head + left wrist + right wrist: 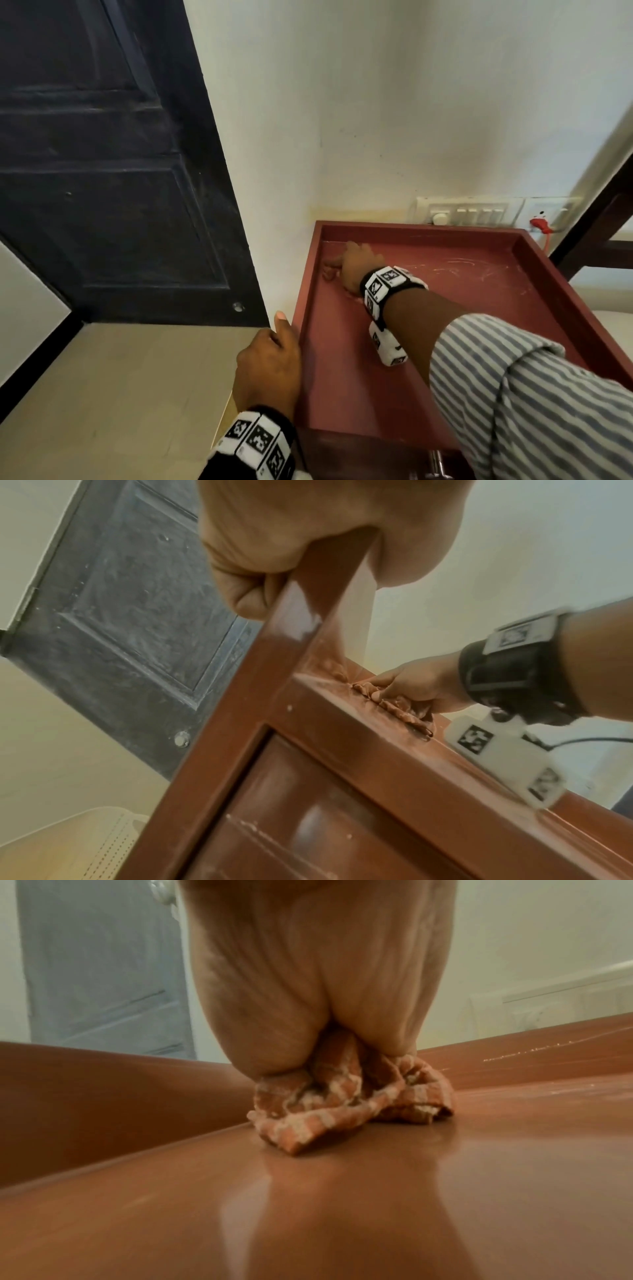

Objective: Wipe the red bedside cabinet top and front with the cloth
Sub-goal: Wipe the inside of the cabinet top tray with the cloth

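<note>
The red bedside cabinet (pixel 445 308) has a sunken top with a raised rim. My right hand (pixel 352 265) sits in the top's far left corner and grips a bunched red-and-white checked cloth (pixel 342 1104), pressing it on the surface; the left wrist view shows the cloth (pixel 400 704) under its fingers. My left hand (pixel 270 359) grips the rim of the cabinet (pixel 308 610) at its left side, thumb up along the edge. The front panel (pixel 325 818) of the cabinet shows below the rim in the left wrist view.
A dark panelled door (pixel 102 171) stands left of the cabinet, the white wall (pixel 376 120) behind it. A switch plate (pixel 466 214) with a red plug (pixel 541 224) sits just above the back rim. Pale scuff marks (pixel 459 269) streak the right of the top. Dark furniture (pixel 599 233) stands at right.
</note>
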A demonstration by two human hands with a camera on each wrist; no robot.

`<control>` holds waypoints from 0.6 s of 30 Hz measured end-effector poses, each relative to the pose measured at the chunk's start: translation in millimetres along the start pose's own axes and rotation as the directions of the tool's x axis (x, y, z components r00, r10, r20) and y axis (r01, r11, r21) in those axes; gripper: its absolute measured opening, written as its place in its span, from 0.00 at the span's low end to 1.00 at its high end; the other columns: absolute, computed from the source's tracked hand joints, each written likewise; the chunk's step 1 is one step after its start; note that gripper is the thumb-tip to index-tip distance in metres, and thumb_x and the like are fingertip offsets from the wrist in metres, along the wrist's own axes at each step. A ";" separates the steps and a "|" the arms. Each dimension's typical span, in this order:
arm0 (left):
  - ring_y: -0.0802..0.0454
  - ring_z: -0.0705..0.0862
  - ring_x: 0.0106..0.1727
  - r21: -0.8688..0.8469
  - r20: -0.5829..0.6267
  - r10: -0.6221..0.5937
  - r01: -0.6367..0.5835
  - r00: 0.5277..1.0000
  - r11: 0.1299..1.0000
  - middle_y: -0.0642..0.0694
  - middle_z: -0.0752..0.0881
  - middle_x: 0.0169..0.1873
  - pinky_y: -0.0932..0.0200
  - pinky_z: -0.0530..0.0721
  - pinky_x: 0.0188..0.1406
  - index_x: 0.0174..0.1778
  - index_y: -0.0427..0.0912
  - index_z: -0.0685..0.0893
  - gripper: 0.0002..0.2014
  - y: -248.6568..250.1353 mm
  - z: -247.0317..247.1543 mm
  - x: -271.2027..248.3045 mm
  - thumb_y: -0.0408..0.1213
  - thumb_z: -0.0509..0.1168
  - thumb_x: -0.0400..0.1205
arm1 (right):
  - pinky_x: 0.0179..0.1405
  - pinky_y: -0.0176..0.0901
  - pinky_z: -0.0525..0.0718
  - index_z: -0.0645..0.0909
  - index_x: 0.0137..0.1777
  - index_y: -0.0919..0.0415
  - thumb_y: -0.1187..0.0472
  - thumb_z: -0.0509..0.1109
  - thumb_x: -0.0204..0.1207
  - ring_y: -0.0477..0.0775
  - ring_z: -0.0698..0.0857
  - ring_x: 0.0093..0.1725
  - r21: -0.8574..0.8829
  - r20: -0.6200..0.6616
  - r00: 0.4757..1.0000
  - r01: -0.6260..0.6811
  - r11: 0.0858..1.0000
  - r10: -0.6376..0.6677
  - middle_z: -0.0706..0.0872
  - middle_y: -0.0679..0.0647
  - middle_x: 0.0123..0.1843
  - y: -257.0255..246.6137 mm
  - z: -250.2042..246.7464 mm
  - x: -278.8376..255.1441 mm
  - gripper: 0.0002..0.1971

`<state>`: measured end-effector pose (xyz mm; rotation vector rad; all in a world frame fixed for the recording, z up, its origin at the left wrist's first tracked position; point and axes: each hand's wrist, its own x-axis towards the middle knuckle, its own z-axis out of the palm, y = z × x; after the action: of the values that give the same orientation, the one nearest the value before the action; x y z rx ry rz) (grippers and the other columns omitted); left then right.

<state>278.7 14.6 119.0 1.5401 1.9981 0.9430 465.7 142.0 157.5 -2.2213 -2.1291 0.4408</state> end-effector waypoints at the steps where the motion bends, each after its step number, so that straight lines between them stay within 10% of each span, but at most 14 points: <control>1: 0.42 0.87 0.42 0.024 0.007 -0.008 0.008 1.000 1.000 0.44 0.89 0.37 0.45 0.88 0.48 0.39 0.45 0.87 0.36 -0.1 0.2 0.9 0.67 0.41 0.84 | 0.76 0.66 0.69 0.82 0.68 0.29 0.51 0.65 0.85 0.64 0.67 0.77 -0.024 0.025 0.999 0.025 0.999 -0.024 0.71 0.52 0.75 -7.0 4.0 -12.9 0.16; 14: 0.28 0.84 0.65 0.086 0.067 -0.079 0.073 0.995 0.994 0.26 0.86 0.62 0.41 0.80 0.63 0.64 0.29 0.85 0.37 23.1 -21.1 -17.9 0.60 0.44 0.91 | 0.62 0.54 0.73 0.84 0.67 0.33 0.48 0.51 0.77 0.53 0.73 0.63 0.176 -0.088 0.973 0.225 0.958 -0.212 0.80 0.44 0.60 -8.1 70.1 -217.0 0.25; 18: 0.28 0.85 0.63 0.130 0.071 -0.080 0.070 0.994 0.989 0.27 0.87 0.60 0.41 0.81 0.60 0.63 0.30 0.85 0.39 22.7 -23.2 -20.4 0.63 0.44 0.90 | 0.57 0.47 0.85 0.90 0.56 0.36 0.62 0.64 0.72 0.42 0.83 0.53 0.305 -0.178 0.974 0.192 0.933 -0.142 0.83 0.36 0.50 56.4 76.5 -242.2 0.22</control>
<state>283.0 -7.3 150.2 1.5312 2.0812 0.7293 498.2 -112.7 115.4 -1.8202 -1.9823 0.5421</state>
